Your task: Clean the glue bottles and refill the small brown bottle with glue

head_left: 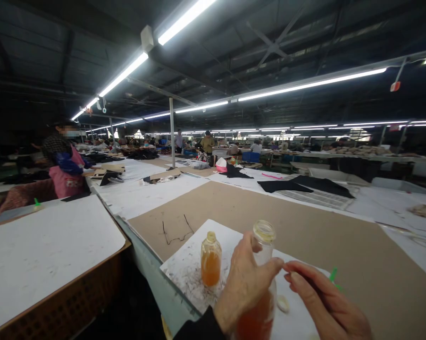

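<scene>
My left hand (246, 278) is wrapped round a tall clear glass bottle (264, 236) with an open mouth and orange liquid low inside. Close to my left thumb tip, my right hand (326, 300) has its thumb and forefinger pinched together; anything between them is too small to make out. A smaller open glass bottle (211, 264), mostly full of orange liquid, stands to the left on a stained white sheet (187, 255). Between my hands a pale round cap-like piece (282, 303) lies on the sheet. Behind my right fingers shows a green plastic tip (333, 274).
Brown board (241, 203) covers the table, with a bent dark wire (177, 240) on it. Black fabric pieces (304, 184) lie farther back. A white-topped table (53, 255) is at left, with a person in a pink apron (66, 177) beyond it.
</scene>
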### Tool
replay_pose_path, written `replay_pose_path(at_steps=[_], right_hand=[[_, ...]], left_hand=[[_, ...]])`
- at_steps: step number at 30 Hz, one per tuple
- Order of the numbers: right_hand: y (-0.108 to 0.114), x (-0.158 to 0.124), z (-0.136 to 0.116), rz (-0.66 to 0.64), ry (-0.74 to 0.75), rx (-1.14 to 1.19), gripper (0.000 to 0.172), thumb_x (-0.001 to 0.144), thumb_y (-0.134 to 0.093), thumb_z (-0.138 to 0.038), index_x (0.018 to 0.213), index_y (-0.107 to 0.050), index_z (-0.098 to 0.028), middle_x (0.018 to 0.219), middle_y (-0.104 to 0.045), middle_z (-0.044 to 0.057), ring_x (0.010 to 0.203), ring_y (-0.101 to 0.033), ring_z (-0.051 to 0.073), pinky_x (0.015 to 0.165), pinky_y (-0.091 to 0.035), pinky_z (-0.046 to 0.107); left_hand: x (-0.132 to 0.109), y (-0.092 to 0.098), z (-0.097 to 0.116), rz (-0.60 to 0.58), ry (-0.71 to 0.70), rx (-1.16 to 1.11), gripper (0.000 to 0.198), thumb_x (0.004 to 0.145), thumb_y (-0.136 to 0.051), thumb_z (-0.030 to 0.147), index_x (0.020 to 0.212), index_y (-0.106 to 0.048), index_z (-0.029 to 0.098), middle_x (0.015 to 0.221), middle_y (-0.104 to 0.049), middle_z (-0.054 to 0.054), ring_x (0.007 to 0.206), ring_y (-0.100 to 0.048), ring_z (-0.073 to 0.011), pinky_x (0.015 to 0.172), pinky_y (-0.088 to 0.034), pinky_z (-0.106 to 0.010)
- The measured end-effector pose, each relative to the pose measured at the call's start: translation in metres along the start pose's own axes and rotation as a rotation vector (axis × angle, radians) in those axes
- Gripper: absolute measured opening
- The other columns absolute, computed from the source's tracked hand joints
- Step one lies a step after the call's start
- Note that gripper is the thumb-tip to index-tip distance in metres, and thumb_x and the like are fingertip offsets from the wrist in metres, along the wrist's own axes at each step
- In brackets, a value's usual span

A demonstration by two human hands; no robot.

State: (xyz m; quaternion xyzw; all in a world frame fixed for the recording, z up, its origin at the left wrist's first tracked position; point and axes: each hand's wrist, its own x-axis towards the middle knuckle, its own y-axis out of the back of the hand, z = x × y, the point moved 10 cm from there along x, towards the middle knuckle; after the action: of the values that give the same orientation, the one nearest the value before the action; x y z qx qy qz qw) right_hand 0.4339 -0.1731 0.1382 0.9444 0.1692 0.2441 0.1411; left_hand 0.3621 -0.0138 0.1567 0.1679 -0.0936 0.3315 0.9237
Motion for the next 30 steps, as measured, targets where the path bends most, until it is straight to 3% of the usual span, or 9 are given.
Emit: replay_pose_path(at_steps=[5, 8, 11, 14, 16, 19, 24, 30], right_hand=[[-0.009, -0.001, -0.001, -0.03, -0.007, 0.02, 0.035, 0.075, -0.061, -0.052, 0.099, -0.07, -0.028, 0.105, -0.071, 0.001, 0.099, -0.066, 0.022, 0.08, -0.053, 0.016], [-0.013, 0.0, -0.001, -0.049, -0.016, 0.043, 0.035, 0.076, -0.06, -0.052, 0.097, -0.071, -0.027, 0.104, -0.072, 0.002, 0.098, -0.066, 0.022, 0.078, -0.054, 0.016], [-0.01, 0.003, 0.0, -0.027, -0.032, 0.047, 0.036, 0.075, -0.059, -0.054, 0.096, -0.071, -0.026, 0.1, -0.073, 0.002, 0.09, -0.069, 0.021, 0.075, -0.055, 0.016], [-0.005, 0.006, -0.003, 0.011, -0.058, 0.062, 0.036, 0.075, -0.06, -0.053, 0.095, -0.071, -0.026, 0.097, -0.073, 0.002, 0.087, -0.069, 0.019, 0.073, -0.054, 0.016], [-0.002, 0.007, -0.008, 0.033, -0.068, 0.096, 0.035, 0.075, -0.06, -0.052, 0.094, -0.07, -0.025, 0.097, -0.072, 0.002, 0.087, -0.068, 0.019, 0.074, -0.054, 0.017], [0.004, 0.008, -0.021, 0.073, -0.039, 0.082, 0.033, 0.077, -0.059, -0.05, 0.095, -0.069, -0.024, 0.098, -0.071, 0.003, 0.089, -0.066, 0.019, 0.074, -0.054, 0.02], [0.01, 0.013, -0.039, 0.119, 0.074, -0.07, 0.026, 0.084, -0.054, -0.045, 0.096, -0.064, -0.024, 0.097, -0.067, 0.001, 0.087, -0.063, 0.017, 0.076, -0.05, 0.023], [0.011, 0.018, -0.067, 0.196, 0.237, -0.138, 0.02, 0.087, -0.051, -0.037, 0.091, -0.063, -0.022, 0.091, -0.064, 0.002, 0.074, -0.06, 0.015, 0.064, -0.048, 0.022]], left_hand=[[0.0, -0.01, 0.011, -0.397, -0.123, -0.239, 0.037, 0.069, -0.061, 0.017, 0.106, -0.059, 0.021, 0.104, -0.062, -0.003, 0.099, -0.054, -0.0215, 0.086, -0.039, -0.03], [0.004, -0.012, 0.007, -0.493, -0.122, -0.315, 0.035, 0.068, -0.064, 0.017, 0.103, -0.061, 0.019, 0.1, -0.063, -0.004, 0.097, -0.055, -0.0216, 0.084, -0.041, -0.03], [0.011, -0.012, 0.003, -0.413, -0.133, -0.292, 0.026, 0.067, -0.066, 0.018, 0.092, -0.062, 0.018, 0.091, -0.063, -0.002, 0.089, -0.056, -0.0194, 0.079, -0.041, -0.028], [0.012, -0.01, 0.0, -0.215, -0.112, -0.152, 0.018, 0.068, -0.067, 0.021, 0.085, -0.06, 0.019, 0.086, -0.062, 0.0, 0.085, -0.055, -0.0187, 0.075, -0.039, -0.027], [0.009, -0.009, -0.002, -0.087, -0.08, -0.051, 0.018, 0.069, -0.067, 0.024, 0.083, -0.057, 0.019, 0.084, -0.062, 0.0, 0.083, -0.055, -0.0192, 0.075, -0.039, -0.028], [0.004, -0.011, -0.002, 0.015, -0.039, 0.057, 0.023, 0.07, -0.067, 0.028, 0.087, -0.055, 0.019, 0.088, -0.063, -0.002, 0.085, -0.056, -0.0215, 0.075, -0.038, -0.03], [0.005, -0.015, -0.003, 0.066, -0.018, 0.159, 0.028, 0.073, -0.063, 0.036, 0.093, -0.053, 0.02, 0.093, -0.061, -0.006, 0.09, -0.055, -0.0256, 0.077, -0.037, -0.034], [0.011, -0.013, -0.005, 0.073, -0.049, 0.099, 0.027, 0.073, -0.06, 0.043, 0.084, -0.05, 0.02, 0.086, -0.057, -0.003, 0.083, -0.052, -0.0234, 0.072, -0.036, -0.032]])
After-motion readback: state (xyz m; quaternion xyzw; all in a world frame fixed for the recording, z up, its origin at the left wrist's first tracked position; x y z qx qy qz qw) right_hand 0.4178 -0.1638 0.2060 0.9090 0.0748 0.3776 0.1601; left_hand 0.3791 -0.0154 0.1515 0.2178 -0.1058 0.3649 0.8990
